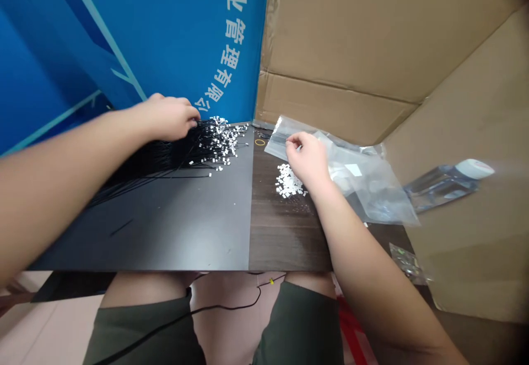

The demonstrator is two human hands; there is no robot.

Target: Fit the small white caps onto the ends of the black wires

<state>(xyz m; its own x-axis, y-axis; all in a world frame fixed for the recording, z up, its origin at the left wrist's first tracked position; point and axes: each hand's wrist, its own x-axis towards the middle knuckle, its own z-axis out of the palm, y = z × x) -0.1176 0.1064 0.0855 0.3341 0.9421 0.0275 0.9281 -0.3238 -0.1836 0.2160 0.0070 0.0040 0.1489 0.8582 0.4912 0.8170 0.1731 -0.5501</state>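
Over a large heap of black wires (161, 158) with small white connectors (225, 139) on their ends, my left hand (171, 117) is closed in a pinch at the heap's upper edge. What lies between its fingertips is too small to make out. My right hand (306, 156) hovers above a clear plastic bag (276, 136), just behind a pile of loose white connector housings (288, 182). Its thumb and fingertips are pressed together; anything they hold is hidden.
More clear bags (372, 189) lie to the right, beside a tilted water bottle (446, 186). A small bag of parts (409, 263) rests at the table's right edge. Cardboard panels (343, 34) and a blue printed panel (165, 34) stand behind. A yellow ring (260, 142) lies near the corner.
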